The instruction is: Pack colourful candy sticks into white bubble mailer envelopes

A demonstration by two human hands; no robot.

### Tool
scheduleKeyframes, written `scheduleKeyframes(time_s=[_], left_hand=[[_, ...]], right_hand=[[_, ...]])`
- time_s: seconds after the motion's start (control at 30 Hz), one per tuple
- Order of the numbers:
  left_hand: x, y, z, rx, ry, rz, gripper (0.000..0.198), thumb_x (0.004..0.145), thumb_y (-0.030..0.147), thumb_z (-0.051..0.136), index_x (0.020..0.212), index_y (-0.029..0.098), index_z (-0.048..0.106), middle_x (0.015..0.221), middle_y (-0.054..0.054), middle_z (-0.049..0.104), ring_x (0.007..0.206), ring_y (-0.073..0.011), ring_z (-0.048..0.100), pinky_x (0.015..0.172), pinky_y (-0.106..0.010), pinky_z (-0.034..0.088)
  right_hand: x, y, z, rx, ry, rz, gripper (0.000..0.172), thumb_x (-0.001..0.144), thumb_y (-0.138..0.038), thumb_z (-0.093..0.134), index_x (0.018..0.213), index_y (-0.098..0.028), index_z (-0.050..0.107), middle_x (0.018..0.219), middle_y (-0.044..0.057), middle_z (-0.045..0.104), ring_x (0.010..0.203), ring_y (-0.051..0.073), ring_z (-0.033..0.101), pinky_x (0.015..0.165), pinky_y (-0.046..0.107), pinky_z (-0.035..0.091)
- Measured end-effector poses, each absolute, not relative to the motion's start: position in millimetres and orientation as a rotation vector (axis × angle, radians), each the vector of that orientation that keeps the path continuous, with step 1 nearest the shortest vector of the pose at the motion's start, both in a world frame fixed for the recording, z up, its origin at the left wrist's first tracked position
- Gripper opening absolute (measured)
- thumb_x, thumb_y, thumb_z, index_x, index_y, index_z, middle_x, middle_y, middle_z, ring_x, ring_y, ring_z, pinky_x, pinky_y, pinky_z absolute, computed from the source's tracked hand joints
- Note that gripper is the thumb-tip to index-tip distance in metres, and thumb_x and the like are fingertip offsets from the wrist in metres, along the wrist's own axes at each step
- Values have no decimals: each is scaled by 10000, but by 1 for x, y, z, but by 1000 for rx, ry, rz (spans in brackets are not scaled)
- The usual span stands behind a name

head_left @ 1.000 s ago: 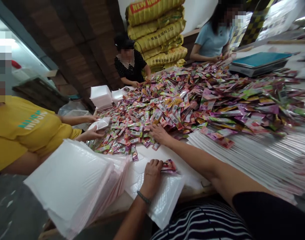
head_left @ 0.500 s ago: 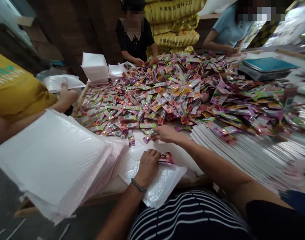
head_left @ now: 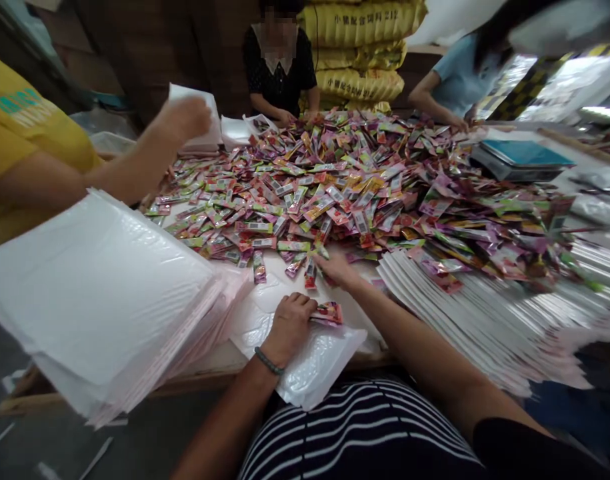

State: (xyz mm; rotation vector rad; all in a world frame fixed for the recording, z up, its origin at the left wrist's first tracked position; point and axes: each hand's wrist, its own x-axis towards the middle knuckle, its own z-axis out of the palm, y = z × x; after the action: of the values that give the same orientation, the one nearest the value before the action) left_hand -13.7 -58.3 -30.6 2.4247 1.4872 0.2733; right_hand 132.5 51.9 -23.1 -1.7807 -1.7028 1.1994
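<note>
My left hand (head_left: 291, 319) is closed around some small red snack packets (head_left: 329, 312), whose ends stick out past the fingers. Under that hand a white padded mailer (head_left: 321, 360) lies at the table's near edge, against my striped top. My right hand (head_left: 336, 267) is at the front of a wide heap of snack packets (head_left: 305, 187). Motion smears its fingers, and a green-ended packet (head_left: 321, 251) is right at their tips. A loose red packet (head_left: 310, 275) lies just left of them.
A tall stack of white mailers (head_left: 99, 287) stands at my left; fanned mailers (head_left: 465, 313) lie at my right. A blue-topped scale (head_left: 527, 159) sits beyond the heap. A co-worker's arm (head_left: 135, 167) reaches in from the left. Two other people work across the table.
My right hand has shifted slightly right, and a red packet now lies where its fingers were. The left-side co-worker's hand has moved from a white bag toward the far mailer stack.
</note>
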Motion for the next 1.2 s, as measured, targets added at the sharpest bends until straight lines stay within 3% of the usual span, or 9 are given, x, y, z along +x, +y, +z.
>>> scheduleKeyframes(time_s=[0.13,0.33,0.5,0.57,0.7,0.8,0.97,1.07,1.2], left_hand=[[-15,-59,-34,2424,1483,285,155,819,96,594,937,191,630,985,-57,656,977,-225,555,859,-361,432],[-15,-62,-31,2459,1493,320,157,828,97,569,923,196,645,970,-67,659,959,-236,582,843,-385,465],[-10,-64,-27,2616,1477,536,168,858,117,529,919,196,664,1473,-129,406,1363,-307,363,1109,-535,287],[-9,-62,-29,2636,1412,519,184,853,134,544,977,199,664,1521,-132,337,1408,-317,294,1144,-569,214],[-8,-55,-32,2547,1315,367,302,826,138,579,1114,213,630,1360,-119,511,1287,-261,445,1102,-463,334],[-9,-53,-33,2540,1308,307,290,834,137,571,1110,214,614,1188,-93,596,1215,-244,481,1065,-427,373],[-8,-58,-31,2582,1343,277,233,879,143,509,1092,202,583,1194,-96,575,1242,-233,436,1062,-415,358],[-6,-61,-30,2617,1317,236,279,890,144,488,1152,215,553,1202,-93,561,1221,-232,440,1058,-413,353],[-5,-58,-30,2606,1330,268,307,916,151,434,1208,202,518,1187,-93,574,1196,-238,453,1067,-412,332]], right_hand=[[121,48,-25,-2007,-2087,793,265,763,-373,644,915,-162,692,831,90,704,783,206,646,610,231,416],[161,40,-34,-1929,-2347,623,172,756,-202,564,875,-143,674,913,100,683,841,193,598,671,234,384],[165,22,-43,-1479,-2552,690,257,724,-115,542,948,-126,667,989,95,654,908,182,560,789,245,399],[162,25,-37,-1207,-2716,846,308,704,-100,564,988,-120,680,1008,97,670,918,190,573,812,254,412],[162,61,-13,-873,-2905,1074,321,737,-96,570,1013,-157,721,1031,68,708,921,186,614,823,238,430],[154,90,-3,-1094,-2898,680,442,750,-9,502,1103,-177,709,1095,87,692,997,199,598,858,258,411],[137,102,-7,-1166,-3004,95,270,871,-154,497,986,-182,740,1064,142,634,1023,256,520,857,350,355],[133,98,-8,-1042,-3044,107,198,866,-276,567,882,-190,744,1054,117,626,1040,262,484,871,375,307],[123,93,-11,-939,-3074,163,208,882,-162,517,949,-191,712,1041,92,655,1041,237,499,883,374,288]])
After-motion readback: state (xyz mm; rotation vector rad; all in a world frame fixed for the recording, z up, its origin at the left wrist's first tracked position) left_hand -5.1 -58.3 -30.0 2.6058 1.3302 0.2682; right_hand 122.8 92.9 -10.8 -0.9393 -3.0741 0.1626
